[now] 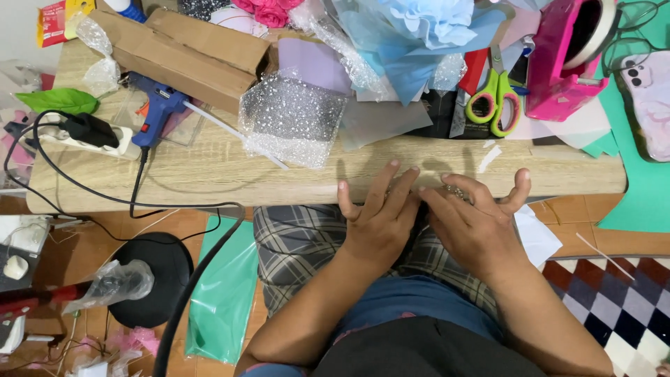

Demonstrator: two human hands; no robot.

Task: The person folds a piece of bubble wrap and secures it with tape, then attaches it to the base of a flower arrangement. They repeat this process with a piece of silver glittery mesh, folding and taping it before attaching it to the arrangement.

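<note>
Two hands: both flat at the near edge of the counter (pixel 209 174), fingertips meeting side by side.
Left hand (pixel 380 220): fingers spread and extended, pressed palm-down over the counter edge; nothing pinched.
Right hand (pixel 474 220): fingers splayed, thumb out to the side, pressed down; index tip touching the left hand's fingers.
Glittery scrap (pixel 457 190): small clear sparkling piece, mostly hidden under the right fingers at the counter edge; exact shape not discernible.
Glitter mesh sheet (pixel 293 119): translucent, speckled, lying on the counter left of and beyond the left hand, well apart from it.
Glue stick (pixel 234 132): thin pale rod, running diagonally from the glue gun under the mesh sheet's corner.
Glue gun (pixel 157 108): blue, on the counter's left part, cord trailing off the near edge.
Power strip (pixel 77 136): white, black plug seated, at the far left end.
Cardboard box (pixel 181 52): long, brown, lying open behind the glue gun.
Scissors (pixel 495 98): green-handled, beyond the right hand, blades pointing away.
Tape dispenser (pixel 569 59): pink, just right of the scissors.
Paper flower (pixel 433 21): pale blue, at the back, amid blue sheets.
Phone (pixel 649 98): pale case, on a green sheet at far right.
Lap: plaid cloth (pixel 293 244) below the hands.
Floor: green plastic sheet (pixel 223 293) to the left of the knee.
</note>
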